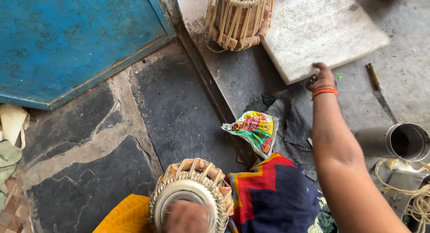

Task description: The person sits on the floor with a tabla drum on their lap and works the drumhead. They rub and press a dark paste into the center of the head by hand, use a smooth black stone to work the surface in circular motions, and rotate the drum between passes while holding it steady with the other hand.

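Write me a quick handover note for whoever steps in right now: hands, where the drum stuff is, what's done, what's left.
Left hand: resting on the head of the small strapped drum in the lap; blurred, grip unclear.
Right hand: stretched out to the near corner of the pale stone slab, touching its edge; holds nothing visible.
Second drum stands upright at the slab's far left edge. Knife lies right of the hand; metal cup lies on its side nearer.
Done: drum sits in lap. Left: cannot tell.

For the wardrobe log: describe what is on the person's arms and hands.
The right arm is bare, with no sleeve. A stack of orange thread or bangle bands circles its wrist, and a faint dark mark shows on the forearm. The left hand is blurred; nothing worn on it can be made out.
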